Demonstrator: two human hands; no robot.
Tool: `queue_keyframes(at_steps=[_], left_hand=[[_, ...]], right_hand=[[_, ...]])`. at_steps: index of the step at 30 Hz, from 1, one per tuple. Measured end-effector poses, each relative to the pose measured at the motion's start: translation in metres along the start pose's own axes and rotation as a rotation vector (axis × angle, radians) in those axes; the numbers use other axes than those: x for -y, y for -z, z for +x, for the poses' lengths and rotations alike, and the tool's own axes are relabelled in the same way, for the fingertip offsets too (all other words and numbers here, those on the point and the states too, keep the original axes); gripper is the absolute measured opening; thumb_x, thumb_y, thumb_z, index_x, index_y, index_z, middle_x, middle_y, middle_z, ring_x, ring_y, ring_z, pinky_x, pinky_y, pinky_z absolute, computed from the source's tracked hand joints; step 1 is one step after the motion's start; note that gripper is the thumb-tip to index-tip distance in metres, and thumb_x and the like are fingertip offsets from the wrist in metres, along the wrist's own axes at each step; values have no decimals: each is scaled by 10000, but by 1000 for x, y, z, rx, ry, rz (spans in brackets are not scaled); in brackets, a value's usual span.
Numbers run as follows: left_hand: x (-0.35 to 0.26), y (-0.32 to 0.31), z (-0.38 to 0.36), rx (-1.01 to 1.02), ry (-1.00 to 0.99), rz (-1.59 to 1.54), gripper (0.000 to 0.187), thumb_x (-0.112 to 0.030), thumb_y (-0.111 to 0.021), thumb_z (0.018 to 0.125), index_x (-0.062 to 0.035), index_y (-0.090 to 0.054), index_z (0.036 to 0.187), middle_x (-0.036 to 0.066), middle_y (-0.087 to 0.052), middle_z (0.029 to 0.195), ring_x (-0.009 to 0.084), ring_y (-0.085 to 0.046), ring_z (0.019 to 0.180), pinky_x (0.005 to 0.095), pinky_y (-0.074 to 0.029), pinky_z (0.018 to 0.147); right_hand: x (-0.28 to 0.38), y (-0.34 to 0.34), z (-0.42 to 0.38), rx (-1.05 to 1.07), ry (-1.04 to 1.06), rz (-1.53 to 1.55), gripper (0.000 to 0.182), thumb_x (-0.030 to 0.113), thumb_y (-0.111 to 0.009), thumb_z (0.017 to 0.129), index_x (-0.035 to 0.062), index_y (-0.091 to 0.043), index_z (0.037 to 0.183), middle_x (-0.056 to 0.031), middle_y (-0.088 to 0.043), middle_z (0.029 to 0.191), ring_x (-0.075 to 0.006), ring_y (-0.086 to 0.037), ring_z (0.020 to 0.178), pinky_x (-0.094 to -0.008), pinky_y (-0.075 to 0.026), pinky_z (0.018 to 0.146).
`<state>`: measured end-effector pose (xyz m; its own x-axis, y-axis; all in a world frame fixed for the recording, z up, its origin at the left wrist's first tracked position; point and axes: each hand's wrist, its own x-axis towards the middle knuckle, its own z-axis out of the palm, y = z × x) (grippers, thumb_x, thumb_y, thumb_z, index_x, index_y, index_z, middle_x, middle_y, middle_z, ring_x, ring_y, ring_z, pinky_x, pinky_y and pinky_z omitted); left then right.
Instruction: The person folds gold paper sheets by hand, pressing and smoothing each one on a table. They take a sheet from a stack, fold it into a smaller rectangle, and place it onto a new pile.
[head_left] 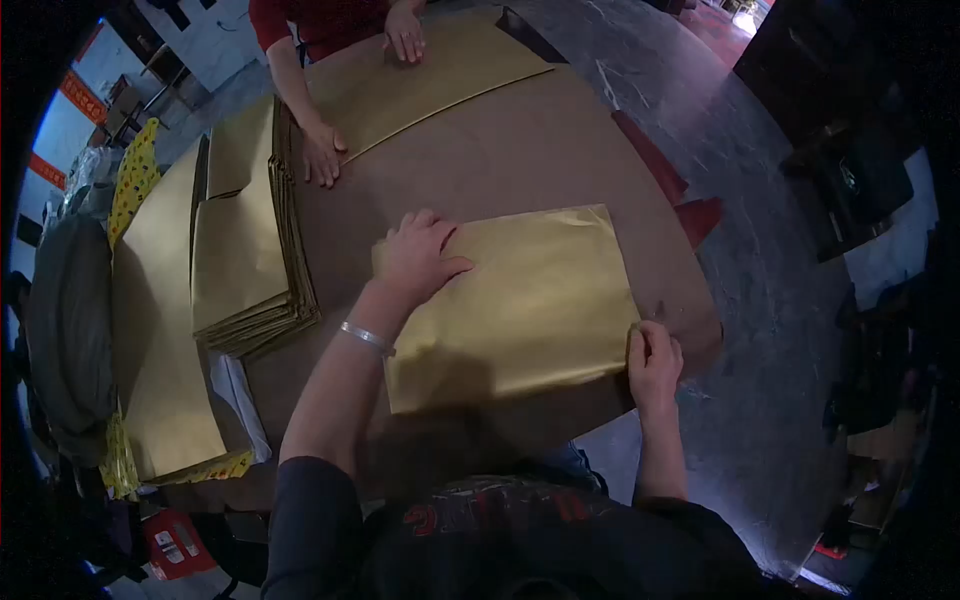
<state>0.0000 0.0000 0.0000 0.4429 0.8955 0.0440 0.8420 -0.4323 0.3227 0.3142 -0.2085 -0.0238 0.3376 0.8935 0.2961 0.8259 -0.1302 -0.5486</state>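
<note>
Right hand (655, 360) is closest in, fingers curled and pinching the near right corner of the gold sheet (530, 310), right at the bench (520, 150) edge. The sheet lies flat on the brown bench top, dead centre in front of the person, tilted a touch. Up at its far left corner sits the left hand (418, 255), palm down, fingers loosely spread and pressing the sheet to the bench; a bangle (365, 338) rings that wrist. Over to the left, a stack (245, 250) of folded gold sheets, its layered edges showing, resting on a bigger pile (160, 340) that runs along the bench's left side. Farther back, a co-worker in a red top has one hand (322, 152) flat by the stack's far end and the other hand (405, 32) down on a large gold sheet (420, 80) spread across the far bench. Grey floor (760, 260) to the right.
</note>
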Motion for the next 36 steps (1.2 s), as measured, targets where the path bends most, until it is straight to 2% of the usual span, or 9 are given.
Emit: queue_keyframes(at_steps=[2,4,8,12,26,30,32,36], left_hand=[[5,-5,-1,11,11,4,561,-460,-787,709,-140,-656,1150,68,-568,1172,294,-513,1131,457,-419,945],[11,1,5,-16,-4,18,543,-460,-793,698,-155,-666,1129,61,-571,1150,285,-521,1112,455,-420,929],[18,-4,12,-66,-40,-15,534,-467,-800,688,-164,-675,1109,47,-583,1118,277,-532,1090,450,-429,883],[14,3,13,-41,-25,-14,500,-476,-796,691,-169,-686,1071,37,-597,1062,266,-539,1070,445,-443,864],[22,-7,14,-100,-30,-2,462,-459,-792,694,-165,-698,1038,28,-595,1033,249,-549,1042,437,-436,858],[27,-13,15,-183,-89,-12,443,-476,-782,691,-174,-696,1003,20,-599,1012,249,-557,1021,445,-443,831],[24,-11,14,-160,-65,-19,431,-480,-776,697,-171,-692,984,21,-601,1009,252,-563,1009,446,-444,824],[30,-22,13,-251,-131,-11,428,-470,-779,698,-162,-688,981,19,-604,993,256,-567,984,445,-446,805]], right_hand=[[2,0,-5,-46,31,-32,82,135,-609,906,81,-639,959,-118,-662,800,-319,-640,739,-445,-459,789],[5,-7,2,-63,81,-12,81,136,-602,909,78,-639,952,-117,-656,782,-329,-632,728,-442,-460,801],[2,-8,5,24,-11,-69,97,130,-598,912,75,-635,983,-123,-671,820,-329,-639,744,-436,-452,848],[1,-12,5,-45,40,-64,110,123,-596,919,66,-630,1007,-129,-682,835,-317,-649,756,-436,-447,836],[2,-15,6,-48,35,-84,108,125,-602,923,69,-634,1009,-124,-658,755,-298,-639,697,-428,-443,802],[2,-16,5,-53,54,-123,110,119,-601,918,76,-625,1016,-116,-665,778,-311,-643,733,-438,-440,802],[5,-14,5,-57,40,-139,111,120,-601,917,79,-622,1017,-115,-668,786,-318,-644,747,-443,-438,803],[4,-8,8,47,-5,-190,148,154,-616,899,93,-613,1034,-144,-677,842,-343,-643,789,-461,-439,805]])
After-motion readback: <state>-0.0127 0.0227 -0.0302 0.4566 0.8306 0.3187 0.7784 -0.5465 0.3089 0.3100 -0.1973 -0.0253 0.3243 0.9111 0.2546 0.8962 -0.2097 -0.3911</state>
